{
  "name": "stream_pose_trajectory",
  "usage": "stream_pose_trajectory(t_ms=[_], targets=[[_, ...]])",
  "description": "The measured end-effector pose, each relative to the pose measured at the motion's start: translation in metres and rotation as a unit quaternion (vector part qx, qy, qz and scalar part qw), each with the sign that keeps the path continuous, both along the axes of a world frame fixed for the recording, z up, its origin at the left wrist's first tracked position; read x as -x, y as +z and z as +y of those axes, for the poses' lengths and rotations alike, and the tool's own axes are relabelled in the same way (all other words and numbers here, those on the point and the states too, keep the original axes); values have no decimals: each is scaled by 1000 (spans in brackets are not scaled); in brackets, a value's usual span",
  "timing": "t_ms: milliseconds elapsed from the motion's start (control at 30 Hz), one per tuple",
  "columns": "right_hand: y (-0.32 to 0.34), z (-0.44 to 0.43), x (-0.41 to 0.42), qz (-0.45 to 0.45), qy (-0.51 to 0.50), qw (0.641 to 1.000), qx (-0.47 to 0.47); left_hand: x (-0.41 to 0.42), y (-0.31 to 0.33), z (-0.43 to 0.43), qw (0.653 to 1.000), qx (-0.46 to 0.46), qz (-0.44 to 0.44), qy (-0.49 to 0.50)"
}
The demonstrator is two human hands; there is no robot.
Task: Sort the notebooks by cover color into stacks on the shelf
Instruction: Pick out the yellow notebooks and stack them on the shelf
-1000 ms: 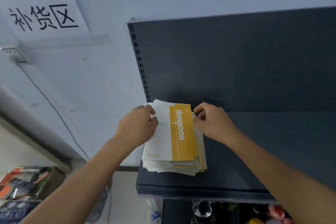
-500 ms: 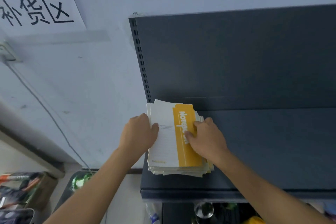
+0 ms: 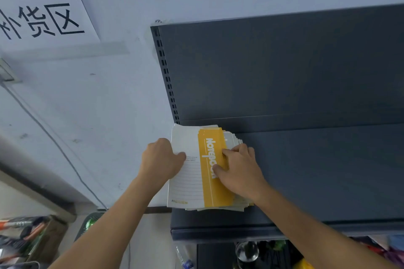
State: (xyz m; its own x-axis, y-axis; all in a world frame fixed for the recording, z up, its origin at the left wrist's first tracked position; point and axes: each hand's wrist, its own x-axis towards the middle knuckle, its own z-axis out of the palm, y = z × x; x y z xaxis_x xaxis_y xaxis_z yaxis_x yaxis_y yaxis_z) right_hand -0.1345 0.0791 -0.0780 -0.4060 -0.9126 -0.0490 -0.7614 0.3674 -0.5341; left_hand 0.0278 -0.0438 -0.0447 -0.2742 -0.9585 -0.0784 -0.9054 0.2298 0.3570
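A stack of notebooks (image 3: 192, 183) lies at the left end of the dark grey shelf (image 3: 317, 170). The top notebook has a white cover with a yellow band (image 3: 213, 194) and the word "Notebook". My left hand (image 3: 161, 160) grips the stack's left edge, thumb on the white cover. My right hand (image 3: 239, 168) holds the stack's right side, with the thumb on the yellow band and the fingers curled over the fanned right edges. The lower notebooks' covers are mostly hidden.
The shelf's back panel (image 3: 284, 67) rises behind the stack, and its slotted upright (image 3: 167, 76) meets a pale wall. A paper sign (image 3: 41, 6) hangs upper left. Cluttered boxes (image 3: 26, 238) sit lower left, and bottles and goods (image 3: 249, 251) below the shelf.
My right hand has moved from the stack's far right corner down onto the yellow band. My left hand slid slightly toward the near side along the left edge. The stack's right edges look more fanned.
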Motion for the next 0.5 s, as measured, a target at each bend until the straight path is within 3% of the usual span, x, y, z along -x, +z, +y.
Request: stream_pose_trajectory(t_ms=[200,500], targets=[[5,-6,0,-128,-77,988,38,-6,4,4,999,-39,37,9],[0,-15,4,-106,-69,992,24,-15,5,7,991,-11,135,-10]])
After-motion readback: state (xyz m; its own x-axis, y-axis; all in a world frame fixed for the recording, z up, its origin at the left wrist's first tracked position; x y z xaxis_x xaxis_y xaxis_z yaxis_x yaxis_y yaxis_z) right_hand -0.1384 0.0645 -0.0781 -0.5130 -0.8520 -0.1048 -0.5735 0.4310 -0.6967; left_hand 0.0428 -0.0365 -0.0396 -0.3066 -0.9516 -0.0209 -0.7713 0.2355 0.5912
